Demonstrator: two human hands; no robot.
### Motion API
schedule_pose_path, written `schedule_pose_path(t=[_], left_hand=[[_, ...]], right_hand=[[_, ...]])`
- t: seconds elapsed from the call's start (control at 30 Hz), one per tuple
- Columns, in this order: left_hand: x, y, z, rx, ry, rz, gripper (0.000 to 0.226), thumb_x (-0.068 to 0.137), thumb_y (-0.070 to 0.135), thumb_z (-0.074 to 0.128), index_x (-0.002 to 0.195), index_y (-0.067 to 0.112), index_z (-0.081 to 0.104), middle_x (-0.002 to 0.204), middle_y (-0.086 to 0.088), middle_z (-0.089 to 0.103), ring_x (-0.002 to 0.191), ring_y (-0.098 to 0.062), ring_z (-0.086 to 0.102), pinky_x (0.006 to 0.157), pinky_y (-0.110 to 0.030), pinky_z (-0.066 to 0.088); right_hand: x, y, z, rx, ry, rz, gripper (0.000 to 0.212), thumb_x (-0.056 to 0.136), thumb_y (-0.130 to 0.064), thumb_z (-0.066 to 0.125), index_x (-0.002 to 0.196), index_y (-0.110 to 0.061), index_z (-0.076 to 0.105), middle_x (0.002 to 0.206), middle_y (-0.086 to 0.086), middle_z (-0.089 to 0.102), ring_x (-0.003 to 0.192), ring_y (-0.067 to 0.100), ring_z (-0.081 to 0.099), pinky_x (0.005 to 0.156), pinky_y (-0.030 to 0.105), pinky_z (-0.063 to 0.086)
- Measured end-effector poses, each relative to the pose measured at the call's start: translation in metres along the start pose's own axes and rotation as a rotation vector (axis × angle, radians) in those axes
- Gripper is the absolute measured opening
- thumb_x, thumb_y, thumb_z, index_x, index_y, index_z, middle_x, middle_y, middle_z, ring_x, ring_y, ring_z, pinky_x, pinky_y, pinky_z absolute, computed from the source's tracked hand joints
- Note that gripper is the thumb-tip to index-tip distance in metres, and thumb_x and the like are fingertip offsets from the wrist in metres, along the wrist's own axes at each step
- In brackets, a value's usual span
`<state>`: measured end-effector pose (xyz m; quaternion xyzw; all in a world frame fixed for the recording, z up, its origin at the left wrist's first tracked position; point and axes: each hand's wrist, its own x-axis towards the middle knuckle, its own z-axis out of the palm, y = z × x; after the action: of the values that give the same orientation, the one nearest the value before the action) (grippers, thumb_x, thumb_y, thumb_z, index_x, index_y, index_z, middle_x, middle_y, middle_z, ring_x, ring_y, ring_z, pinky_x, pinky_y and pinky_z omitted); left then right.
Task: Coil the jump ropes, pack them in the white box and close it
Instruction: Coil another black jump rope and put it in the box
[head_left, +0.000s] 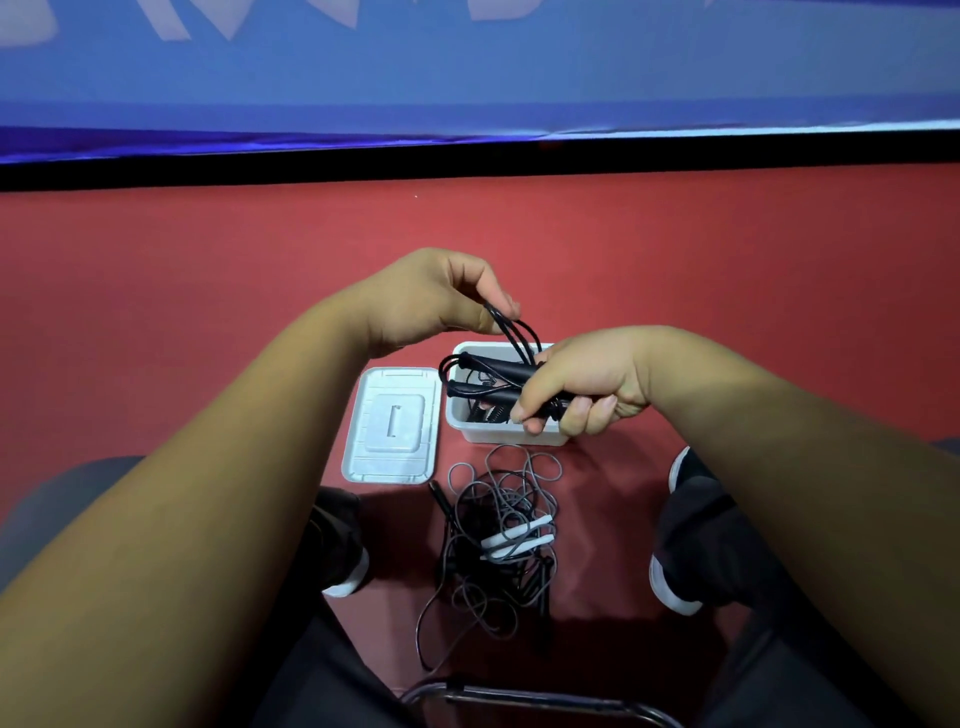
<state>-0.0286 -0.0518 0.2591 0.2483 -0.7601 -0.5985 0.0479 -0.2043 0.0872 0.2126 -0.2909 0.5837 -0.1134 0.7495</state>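
1. The white box (460, 415) sits open on the floor (208, 312), its lid (389, 426) just beside it. Loose ropes (498, 535) lie tangled nearer us.
2. Our right hand (576, 387) grips the black jump rope (488, 371) by its handles above the box, and our left hand (436, 299) pinches its loops (511, 332).
3. We should hold the loops tight and lower the handles first.

Coiled black rope (493, 367) over open white box (493, 434); lid (392, 423) beside; tangled ropes (501, 525) nearer.

One head cam, wide-angle, faces fwd & down. Close in: forearms fill the lower frame, left hand (431, 301) & right hand (582, 384) at centre, box (493, 434) by them; floor (208, 270) beyond, wall (467, 78) along top.
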Motion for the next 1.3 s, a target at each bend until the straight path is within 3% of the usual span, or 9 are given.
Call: schedule_pose_path(t=[0.23, 0.33, 0.6, 0.7, 0.8, 0.87, 1.03, 1.2, 1.3], left_hand=[[-0.002, 0.008, -0.005, 0.353, 0.011, 0.007, 0.026, 0.088, -0.006, 0.074, 0.097, 0.017, 0.081, 0.094, 0.001, 0.081, 0.089, -0.007, 0.073, 0.088, -0.022, 0.056], [-0.005, 0.007, -0.004, 0.465, -0.019, -0.031, 0.03, 0.09, -0.003, 0.073, 0.106, 0.021, 0.079, 0.094, 0.005, 0.079, 0.082, -0.001, 0.07, 0.082, -0.014, 0.053], [0.002, -0.012, 0.002, 0.586, 0.019, -0.238, 0.027, 0.078, 0.009, 0.089, 0.099, 0.015, 0.073, 0.086, -0.004, 0.077, 0.074, -0.019, 0.07, 0.075, -0.035, 0.059], [0.003, -0.013, 0.003, 0.546, 0.101, -0.267, 0.014, 0.086, 0.017, 0.084, 0.096, 0.013, 0.075, 0.087, -0.012, 0.077, 0.068, -0.024, 0.069, 0.07, -0.039, 0.064], [0.001, -0.006, 0.009, 0.362, 0.205, -0.261, 0.015, 0.096, 0.018, 0.075, 0.099, 0.004, 0.076, 0.078, -0.015, 0.066, 0.051, -0.017, 0.06, 0.047, -0.024, 0.054], [0.0, -0.001, 0.013, 0.122, 0.245, -0.239, 0.017, 0.1, 0.013, 0.07, 0.105, -0.003, 0.07, 0.081, -0.016, 0.062, 0.051, -0.012, 0.064, 0.049, -0.023, 0.054], [0.005, 0.002, 0.012, -0.268, 0.261, -0.102, 0.0, 0.1, 0.009, 0.066, 0.1, 0.009, 0.066, 0.104, -0.012, 0.075, 0.098, -0.03, 0.078, 0.085, -0.043, 0.061], [0.003, 0.008, 0.007, -0.245, 0.299, 0.046, 0.015, 0.089, 0.007, 0.078, 0.104, 0.008, 0.076, 0.108, -0.03, 0.072, 0.087, -0.023, 0.067, 0.087, -0.04, 0.057], [0.002, 0.011, 0.003, -0.06, 0.283, 0.117, 0.019, 0.091, 0.01, 0.078, 0.11, 0.007, 0.077, 0.102, -0.018, 0.077, 0.082, -0.013, 0.06, 0.08, -0.025, 0.051]], right_hand=[[0.008, 0.003, -0.014, 0.021, 0.238, 0.008, 0.023, 0.1, -0.012, 0.057, 0.119, -0.022, 0.065, 0.069, -0.001, 0.051, 0.046, 0.006, 0.02, 0.038, 0.012, 0.013], [0.011, 0.002, -0.018, 0.072, 0.369, 0.007, 0.01, 0.102, -0.017, 0.06, 0.111, -0.019, 0.059, 0.067, -0.001, 0.049, 0.042, 0.006, 0.021, 0.035, 0.012, 0.015], [0.001, -0.014, -0.009, 0.294, 0.357, -0.259, 0.018, 0.098, -0.018, 0.073, 0.103, -0.017, 0.055, 0.073, 0.001, 0.049, 0.051, 0.006, 0.022, 0.036, 0.014, 0.015], [-0.006, -0.02, -0.001, 0.41, 0.297, -0.362, 0.039, 0.095, -0.05, 0.075, 0.106, -0.017, 0.059, 0.078, 0.001, 0.052, 0.054, 0.006, 0.021, 0.036, 0.016, 0.015], [-0.005, -0.024, -0.004, 0.534, 0.347, -0.406, 0.078, 0.087, -0.084, 0.056, 0.117, -0.012, 0.063, 0.075, 0.001, 0.053, 0.052, 0.005, 0.021, 0.035, 0.015, 0.015], [-0.004, -0.024, -0.008, 0.615, 0.38, -0.419, 0.086, 0.088, -0.088, 0.046, 0.121, -0.01, 0.063, 0.073, 0.001, 0.053, 0.05, 0.005, 0.021, 0.036, 0.015, 0.013], [-0.004, -0.025, -0.013, 0.662, 0.419, -0.444, 0.079, 0.095, -0.082, 0.046, 0.127, -0.012, 0.066, 0.075, 0.003, 0.054, 0.048, 0.005, 0.023, 0.033, 0.015, 0.016], [-0.011, -0.03, -0.015, 0.723, 0.439, -0.502, 0.063, 0.1, -0.069, 0.053, 0.122, -0.011, 0.063, 0.073, 0.002, 0.053, 0.049, 0.006, 0.023, 0.034, 0.016, 0.014], [-0.017, -0.033, -0.019, 0.766, 0.439, -0.529, 0.048, 0.102, -0.06, 0.054, 0.114, -0.014, 0.061, 0.072, 0.001, 0.052, 0.047, 0.006, 0.022, 0.033, 0.017, 0.015]])
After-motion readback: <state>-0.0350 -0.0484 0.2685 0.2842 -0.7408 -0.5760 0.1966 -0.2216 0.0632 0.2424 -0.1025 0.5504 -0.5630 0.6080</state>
